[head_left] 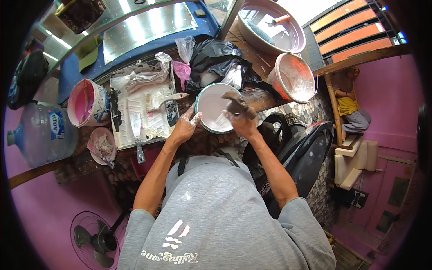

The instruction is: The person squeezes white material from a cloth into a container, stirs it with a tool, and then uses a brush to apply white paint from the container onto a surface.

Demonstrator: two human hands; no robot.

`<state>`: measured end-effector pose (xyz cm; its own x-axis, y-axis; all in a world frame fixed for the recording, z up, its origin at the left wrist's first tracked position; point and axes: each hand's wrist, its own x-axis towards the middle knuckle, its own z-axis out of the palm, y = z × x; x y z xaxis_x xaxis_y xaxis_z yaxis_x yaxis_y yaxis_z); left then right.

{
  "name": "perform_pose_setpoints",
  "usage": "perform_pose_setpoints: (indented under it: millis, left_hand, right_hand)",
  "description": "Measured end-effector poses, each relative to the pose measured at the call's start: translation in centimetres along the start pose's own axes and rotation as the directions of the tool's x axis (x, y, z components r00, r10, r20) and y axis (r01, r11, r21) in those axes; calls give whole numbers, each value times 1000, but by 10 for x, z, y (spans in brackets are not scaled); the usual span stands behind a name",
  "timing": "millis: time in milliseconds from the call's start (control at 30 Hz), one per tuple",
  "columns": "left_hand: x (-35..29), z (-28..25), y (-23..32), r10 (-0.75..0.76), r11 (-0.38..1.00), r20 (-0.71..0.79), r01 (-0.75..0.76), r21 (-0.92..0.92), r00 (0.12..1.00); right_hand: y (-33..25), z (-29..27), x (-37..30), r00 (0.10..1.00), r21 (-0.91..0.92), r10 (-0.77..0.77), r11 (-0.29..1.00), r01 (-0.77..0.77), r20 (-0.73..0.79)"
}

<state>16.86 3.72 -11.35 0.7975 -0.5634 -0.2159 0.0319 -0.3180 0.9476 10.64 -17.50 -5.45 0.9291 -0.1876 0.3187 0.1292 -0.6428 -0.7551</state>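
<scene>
In front of me stands a round paint bucket [212,104] with a white top and a green rim. Whether the white is a lid or paint I cannot tell. My left hand [186,123] grips its left side, fingers against the rim. Over its right edge, my right hand [243,123] is closed around what looks like a dark hammer [235,104], slightly blurred, its head above the white top. To the left, a paint-smeared tray [128,96] bears a paintbrush [164,100] and a scraper [136,130]. White paint marks my fingers.
Black plastic bags [216,60] lie behind the bucket. A paint-stained pail [292,77] and a large basin [272,24] stand right. Left are a pink-paint bucket [87,102], a water jug [42,135] and a plate [101,145]. A motorcycle [301,157] is close right; a person [351,101] sits beyond.
</scene>
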Motion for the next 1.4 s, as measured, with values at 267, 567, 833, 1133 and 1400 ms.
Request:
perform_pose_setpoints:
  millis: [267,567,833,1133,1400]
  left_hand:
    - [-2,-3,8,-59,997,23,60,-46,998]
    - [-3,-3,18,-48,997,55,51,-52,997]
    - [-1,1,2,-90,992,41,93,-88,995]
    - [0,0,3,-86,972,86,103,-213,993]
    - [-1,2,7,4,998,-4,-5,-68,1000]
  right_hand:
    - [17,8,31,992,-5,-110,994,110,-57]
    - [13,43,21,996,32,-85,996,85,11]
    - [15,-10,8,998,-70,23,997,-27,-65]
    - [19,32,47,986,162,-66,983,91,-151]
    - [-4,4,11,999,70,35,997,-34,-7]
